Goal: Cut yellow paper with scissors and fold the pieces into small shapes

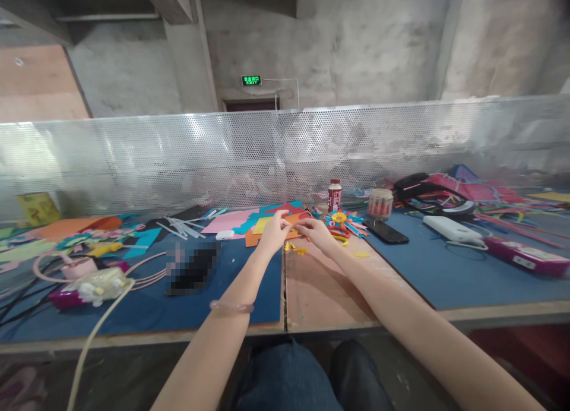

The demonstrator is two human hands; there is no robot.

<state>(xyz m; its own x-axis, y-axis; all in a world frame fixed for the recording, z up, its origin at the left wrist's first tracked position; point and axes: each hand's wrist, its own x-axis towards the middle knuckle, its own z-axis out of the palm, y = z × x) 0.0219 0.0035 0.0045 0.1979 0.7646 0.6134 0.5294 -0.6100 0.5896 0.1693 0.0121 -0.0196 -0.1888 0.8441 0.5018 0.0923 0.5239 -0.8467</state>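
Note:
My left hand (276, 231) and my right hand (315, 231) meet over the middle of the table, fingertips almost touching. Both are closed in a pinch; whatever sits between the fingers is too small to make out. Small yellow paper scraps (297, 250) lie on the bare wood just below them. Behind the hands is a stack of coloured paper, with a yellow sheet (262, 225) and a red sheet (291, 208) showing. To the right of my right hand rests a paper flower (339, 218) with a yellow centre and blue and orange petals.
Right of the flower lie a black phone (386, 231), a white power bank (452, 228) and a purple power strip (525, 255). A red-capped bottle (335, 196) and a jar (380, 203) stand behind. At left are a blurred dark object (196, 268), cables and plugs (100, 285). A perforated metal screen (178, 155) closes the back.

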